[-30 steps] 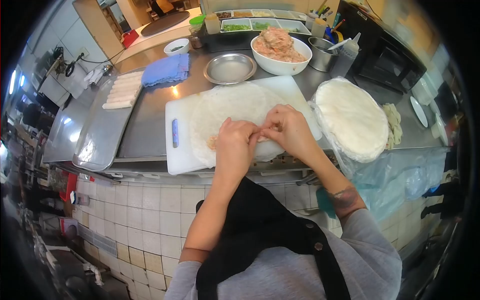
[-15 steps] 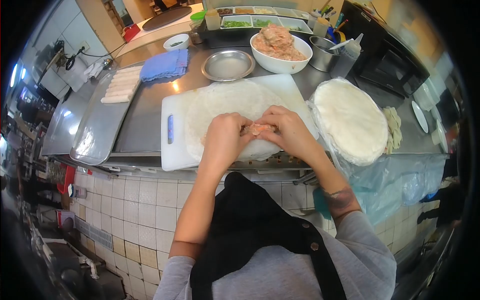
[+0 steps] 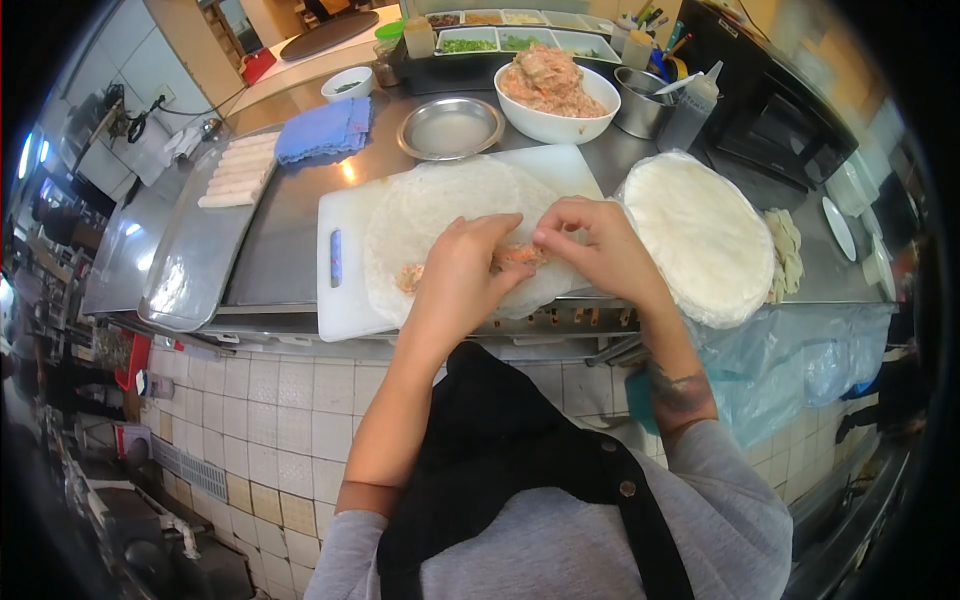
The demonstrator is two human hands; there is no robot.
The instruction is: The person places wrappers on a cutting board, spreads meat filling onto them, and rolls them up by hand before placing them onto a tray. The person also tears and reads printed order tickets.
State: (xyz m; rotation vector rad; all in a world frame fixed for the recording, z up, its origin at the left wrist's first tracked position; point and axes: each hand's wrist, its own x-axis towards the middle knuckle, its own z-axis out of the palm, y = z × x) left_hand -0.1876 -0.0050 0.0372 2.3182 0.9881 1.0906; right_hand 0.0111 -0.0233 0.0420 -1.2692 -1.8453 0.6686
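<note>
On a white cutting board (image 3: 335, 305) lie thin round pale wrappers (image 3: 440, 195), overlapping. A strip of pinkish-orange filling (image 3: 520, 255) crosses their lower part, and a bit of it shows left of my left hand (image 3: 468, 265). That hand arches over the filling, its thumb and fingers apart, touching it. My right hand (image 3: 588, 240) has thumb and index finger pinched at the filling's right end; whether anything is between the tips is too small to tell. To the right sits a tall round stack of white wrappers (image 3: 700, 240) in plastic.
Behind the board stand a metal dish (image 3: 450, 128), a bowl heaped with filling (image 3: 556, 122) and a metal pot (image 3: 640, 105). White rolls (image 3: 240, 172) lie on a tray (image 3: 190, 260) at left, beside a blue cloth (image 3: 322, 130). A black appliance (image 3: 775, 110) stands at back right.
Both hands were close together at the filling. My left hand's fingers have since spread, and my right hand has moved slightly right, uncovering more filling. The camera view has shifted slightly.
</note>
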